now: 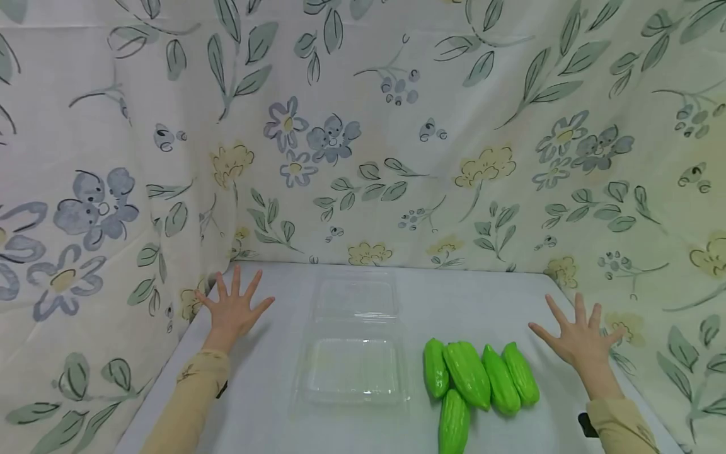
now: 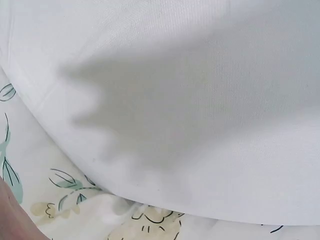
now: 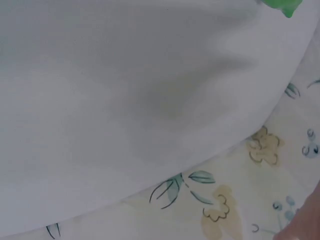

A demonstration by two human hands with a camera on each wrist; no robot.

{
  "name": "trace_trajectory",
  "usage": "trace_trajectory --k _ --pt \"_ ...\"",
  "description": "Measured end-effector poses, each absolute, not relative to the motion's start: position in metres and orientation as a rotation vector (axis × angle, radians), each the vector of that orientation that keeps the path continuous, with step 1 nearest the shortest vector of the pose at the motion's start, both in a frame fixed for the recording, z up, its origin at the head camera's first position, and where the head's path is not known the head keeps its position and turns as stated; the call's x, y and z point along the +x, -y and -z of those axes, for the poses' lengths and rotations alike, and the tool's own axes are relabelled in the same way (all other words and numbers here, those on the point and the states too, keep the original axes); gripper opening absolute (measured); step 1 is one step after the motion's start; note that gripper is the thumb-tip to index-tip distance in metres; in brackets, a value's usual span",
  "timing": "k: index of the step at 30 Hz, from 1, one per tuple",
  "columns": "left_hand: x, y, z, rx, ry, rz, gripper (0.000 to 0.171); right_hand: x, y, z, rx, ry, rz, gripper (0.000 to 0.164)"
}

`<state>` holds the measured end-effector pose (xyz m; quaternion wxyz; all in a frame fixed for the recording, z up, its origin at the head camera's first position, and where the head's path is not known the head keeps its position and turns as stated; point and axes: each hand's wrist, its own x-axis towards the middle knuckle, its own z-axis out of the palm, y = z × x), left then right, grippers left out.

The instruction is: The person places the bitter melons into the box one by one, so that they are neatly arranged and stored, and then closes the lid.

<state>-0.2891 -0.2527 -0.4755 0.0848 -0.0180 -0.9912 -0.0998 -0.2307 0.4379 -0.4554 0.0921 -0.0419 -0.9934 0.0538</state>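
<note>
My left hand (image 1: 231, 315) is held over the left side of the white table, fingers spread wide and holding nothing. On the opposite side, my right hand (image 1: 583, 343) is spread the same way, also with nothing in it. Between them lies a clear plastic clamshell box (image 1: 353, 371), its lid (image 1: 356, 297) folded back flat behind it. Several green, ridged bitter melons (image 1: 467, 375) lie grouped to the right of the box, nearer to my right hand. The right wrist view catches one green melon tip (image 3: 287, 6) at its top corner.
The white table (image 1: 255, 391) has edges close to both hands. A floral cloth (image 1: 386, 208) hangs behind it and along both sides. Each wrist view shows a hand's shadow on the tabletop, with the floral cloth (image 2: 70, 205) beyond the edge.
</note>
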Motion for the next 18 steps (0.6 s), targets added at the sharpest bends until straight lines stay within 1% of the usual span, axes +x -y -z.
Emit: trace_trajectory --k 18 --pt "-0.2861 0.2559 0.4806 -0.063 2.972 0.294 0.077 -0.2255 -0.4341 0.4602 -0.092 2.932 -0.133 0.087"
